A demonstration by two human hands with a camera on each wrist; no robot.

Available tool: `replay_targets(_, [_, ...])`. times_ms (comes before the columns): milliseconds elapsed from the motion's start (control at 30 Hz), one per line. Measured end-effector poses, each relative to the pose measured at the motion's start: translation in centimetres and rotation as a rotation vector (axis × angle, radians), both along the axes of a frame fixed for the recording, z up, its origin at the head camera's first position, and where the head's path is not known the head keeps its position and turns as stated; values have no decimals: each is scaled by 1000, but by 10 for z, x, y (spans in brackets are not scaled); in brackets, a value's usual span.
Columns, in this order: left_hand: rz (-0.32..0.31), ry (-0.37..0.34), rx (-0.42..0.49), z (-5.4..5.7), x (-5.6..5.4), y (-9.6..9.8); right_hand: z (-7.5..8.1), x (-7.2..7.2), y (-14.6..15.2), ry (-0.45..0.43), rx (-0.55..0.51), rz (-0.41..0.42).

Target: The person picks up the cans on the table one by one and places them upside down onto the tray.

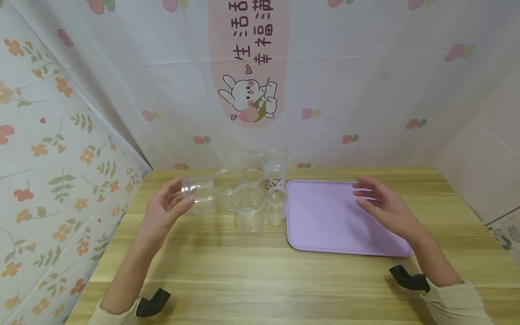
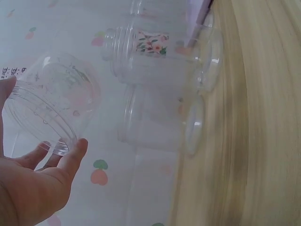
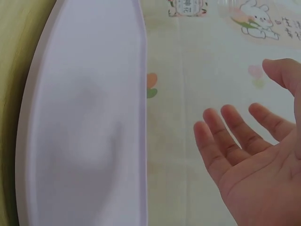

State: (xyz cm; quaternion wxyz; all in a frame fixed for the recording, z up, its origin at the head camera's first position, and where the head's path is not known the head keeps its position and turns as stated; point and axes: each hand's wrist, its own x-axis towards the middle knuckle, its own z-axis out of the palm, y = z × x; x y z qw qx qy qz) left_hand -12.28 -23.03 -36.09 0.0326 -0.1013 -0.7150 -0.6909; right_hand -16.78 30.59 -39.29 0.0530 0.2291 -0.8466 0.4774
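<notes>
My left hand (image 1: 164,207) grips a clear plastic jar (image 1: 202,196) round its threaded mouth, thumb on one side and fingers on the other. The jar lies on its side in the air, its base pointing right; in the left wrist view the jar (image 2: 66,94) hangs off the table, tilted. Right of it stand several clear jars, among them a wide jar (image 1: 248,210) in front and a tall jar (image 1: 274,169) with a floral label at the back. Over the lilac tray (image 1: 317,221) hovers my right hand (image 1: 383,205), fingers spread and holding nothing.
The jars stand close together, with a small narrow jar (image 1: 276,210) right at the tray's left edge. A printed curtain (image 1: 345,113) hangs behind the wooden table (image 1: 227,271), and a floral cloth (image 1: 61,180) hangs at the left.
</notes>
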Motion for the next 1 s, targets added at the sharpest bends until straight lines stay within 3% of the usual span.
replay_targets(300, [-23,23,22,2,-5,11,5,1,-11,20,-107,58])
replay_targets(1000, [-39,52,69,-1,-8,30,5,-1,-23,38,-192,73])
